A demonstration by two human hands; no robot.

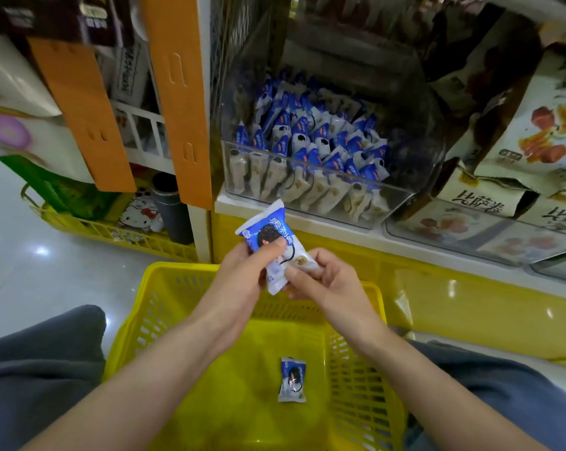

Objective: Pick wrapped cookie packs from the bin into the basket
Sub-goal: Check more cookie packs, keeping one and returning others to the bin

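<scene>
A blue-and-white wrapped cookie pack [266, 226] is held above the far rim of the yellow basket [135, 323]. My left hand [242, 268] grips its upper left part, thumb across the front. My right hand [320, 278] pinches its lower right end. A second cookie pack [292, 379] lies flat on the basket floor. Behind the hands, a clear plastic bin [402, 203] on the shelf holds several more packs of the same kind [311, 141].
Clear bins with paper snack bags [490, 203] sit to the right on the same shelf. A yellow shelf base [470, 304] runs below. Orange cardboard flaps [181, 102] hang at left, with another yellow basket [112, 232] on the shiny floor. My knees flank the basket.
</scene>
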